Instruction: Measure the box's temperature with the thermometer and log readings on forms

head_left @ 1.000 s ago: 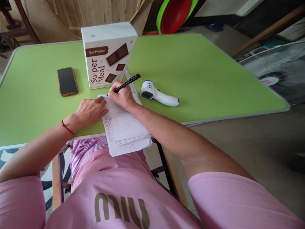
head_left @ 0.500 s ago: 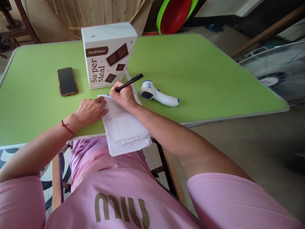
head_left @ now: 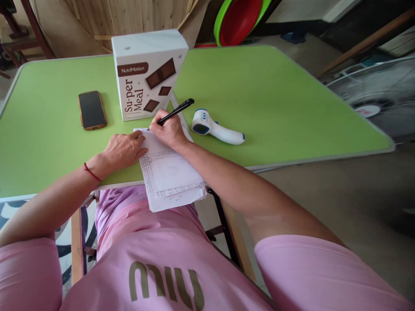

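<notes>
A black pen (head_left: pixel 175 112) slants up and right out of my right hand (head_left: pixel 169 131), whose fingers pinch it low down. Its tip meets the top left of the written-on papers (head_left: pixel 171 170), a small stack that overhangs the table's near edge. My left hand (head_left: pixel 125 149) lies with its fingers on the left margin of the papers, palm down and fingers slightly apart, holding nothing. Just beyond the papers stands a white box (head_left: pixel 147 80) printed with brown bars. To the right of my right hand rests a white and blue infrared thermometer (head_left: pixel 215 127).
A phone (head_left: pixel 92 110) in a brown case lies at the left on the green table (head_left: pixel 259 95). Past the table's right side stands a fan (head_left: pixel 376 99). Red and green basins (head_left: pixel 240 21) lean behind the far edge.
The pen's top end has dipped very slightly, and its tip has moved a tiny bit to the right. My left hand stays in place on the papers.
</notes>
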{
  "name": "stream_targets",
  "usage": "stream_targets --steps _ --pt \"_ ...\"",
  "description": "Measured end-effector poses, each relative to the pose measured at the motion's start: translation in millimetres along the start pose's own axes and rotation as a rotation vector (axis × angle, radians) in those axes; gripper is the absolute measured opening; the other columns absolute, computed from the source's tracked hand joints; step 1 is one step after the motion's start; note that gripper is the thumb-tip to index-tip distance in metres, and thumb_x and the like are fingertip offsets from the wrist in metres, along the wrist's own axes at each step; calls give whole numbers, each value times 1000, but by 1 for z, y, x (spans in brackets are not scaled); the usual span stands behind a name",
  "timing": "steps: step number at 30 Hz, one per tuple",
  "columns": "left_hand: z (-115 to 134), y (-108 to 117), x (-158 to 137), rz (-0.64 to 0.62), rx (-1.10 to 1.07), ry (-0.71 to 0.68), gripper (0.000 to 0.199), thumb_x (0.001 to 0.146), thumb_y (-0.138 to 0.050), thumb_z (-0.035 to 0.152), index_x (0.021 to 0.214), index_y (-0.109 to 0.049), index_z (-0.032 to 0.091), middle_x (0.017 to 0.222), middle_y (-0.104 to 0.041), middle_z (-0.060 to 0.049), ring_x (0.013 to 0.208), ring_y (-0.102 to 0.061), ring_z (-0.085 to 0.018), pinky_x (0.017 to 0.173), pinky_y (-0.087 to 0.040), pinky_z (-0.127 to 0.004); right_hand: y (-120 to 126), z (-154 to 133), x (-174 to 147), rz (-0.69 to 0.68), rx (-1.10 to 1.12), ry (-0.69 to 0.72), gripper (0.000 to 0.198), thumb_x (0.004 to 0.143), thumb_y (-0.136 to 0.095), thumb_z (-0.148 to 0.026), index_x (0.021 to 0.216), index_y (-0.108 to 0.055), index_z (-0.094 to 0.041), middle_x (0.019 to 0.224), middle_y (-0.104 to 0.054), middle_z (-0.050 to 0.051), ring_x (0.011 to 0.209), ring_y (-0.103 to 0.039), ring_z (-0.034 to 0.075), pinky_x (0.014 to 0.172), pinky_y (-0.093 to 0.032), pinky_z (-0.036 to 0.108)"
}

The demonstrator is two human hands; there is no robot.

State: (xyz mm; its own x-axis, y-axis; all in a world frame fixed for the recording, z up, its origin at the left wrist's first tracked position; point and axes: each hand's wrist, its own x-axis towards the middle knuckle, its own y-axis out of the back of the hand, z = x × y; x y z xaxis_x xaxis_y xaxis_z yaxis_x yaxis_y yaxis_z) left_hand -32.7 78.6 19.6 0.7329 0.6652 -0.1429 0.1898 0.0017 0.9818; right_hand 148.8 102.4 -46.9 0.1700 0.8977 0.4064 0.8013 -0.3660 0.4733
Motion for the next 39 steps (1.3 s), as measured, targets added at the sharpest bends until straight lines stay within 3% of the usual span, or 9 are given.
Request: stream_targets --steps 33,39 --pt "-1 -2 1 9 -25 7 39 106 -45 37 132 -61 13 140 -65 -11 104 -72 -33 60 -44 -39 -1 -10 -2 -18 -12 -46 23 74 -59 -13 64 -42 -25 60 -49 -5 62 -46 14 66 -41 30" --pt "-1 -4 1 19 -45 8 39 106 -44 38 129 -63 13 138 -65 -11 100 -72 -32 58 -43 -40 17 -10 -1 101 -16 142 12 88 -50 -24 76 -50 -24 71 -57 0 65 -53 16 67 -48 34"
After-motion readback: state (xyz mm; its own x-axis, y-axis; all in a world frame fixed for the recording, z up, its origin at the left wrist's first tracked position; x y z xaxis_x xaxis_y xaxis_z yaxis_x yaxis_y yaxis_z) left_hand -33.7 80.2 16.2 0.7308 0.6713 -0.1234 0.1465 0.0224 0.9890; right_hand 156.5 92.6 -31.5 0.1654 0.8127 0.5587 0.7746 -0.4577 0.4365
